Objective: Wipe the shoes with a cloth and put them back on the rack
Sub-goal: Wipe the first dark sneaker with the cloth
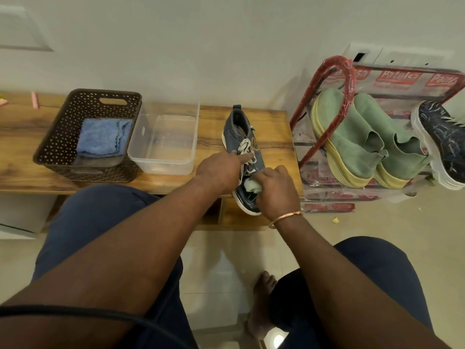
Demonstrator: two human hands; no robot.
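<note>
Nearest the camera are two knees in dark blue trousers, a bare foot (261, 298) on the pale tiled floor (216, 273) between them, and a black cable (75, 311) across the left forearm. Both arms reach forward to the shoe (240, 129), which lies on the wooden bench (274, 137) with its toe hanging over the near edge and its heel towards the wall.

It is a blue-grey, denim-like sneaker with a white sole, off-white laces (245, 146) and a darker, shiny toe. The right hand (275, 190), with a copper bangle (284, 217) on its wrist, is clenched round a pale crumpled cloth (253, 186) and presses it onto the shoe's forepart. The left hand (219, 172) rests on the shoe's left side with its forefinger stretched across the laces. Its other fingers are hidden, so I cannot tell whether it grips.

Left along the bench stand a clear plastic tub (163, 144) and, beside it, a brown perforated basket (63, 137) holding a folded blue towel (103, 139).

To the right, on the floor by the bench end, is a red-framed rack (319, 96) in printed plastic wrap. It carries a pair of green shoes (352, 137) with yellow soles and a dark patterned shoe (445, 137). Behind everything is a plain off-white wall (201, 46).
</note>
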